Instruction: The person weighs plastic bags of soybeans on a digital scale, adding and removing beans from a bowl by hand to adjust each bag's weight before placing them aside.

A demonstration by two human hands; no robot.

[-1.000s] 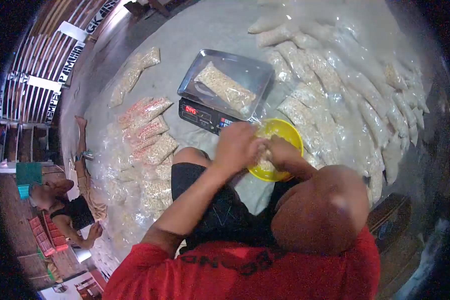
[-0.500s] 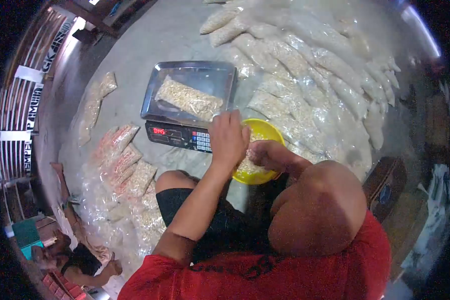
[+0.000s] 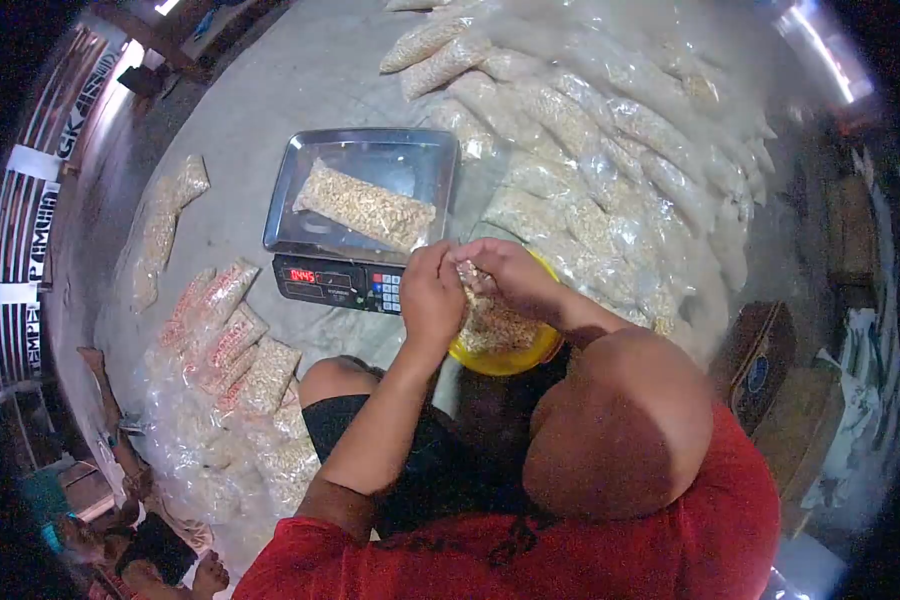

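1. Right hand (image 3: 520,280) has risen out of the yellow bowl (image 3: 510,366) since the frame half a second back; its fingertips now meet those of the left hand (image 3: 435,302). My whole view of the floor has slid a little too.
2. Both sets of fingers are drawn in close together above the bowl's edge, by the scale's near right corner. Whether they pinch clear film or a few loose pieces, I cannot tell from here.
3. One bag (image 3: 360,203) of pale pieces lies slantwise in the scale's tray (image 3: 420,165), its right end nearest the hands. The readout (image 3: 301,275) glows red.
4. That bag looks fairly light to me, soft, and slick on the outside; the pieces would probably shift inside. I'd cup it under its filled middle, since a limp end could slip or spill, and hard squeezing might crush the pieces.
5. More loose pieces (image 3: 495,328) sit in the bowl, between the knees. Filled bags (image 3: 530,105) lie to the right; red-printed bags (image 3: 232,340) lie left.
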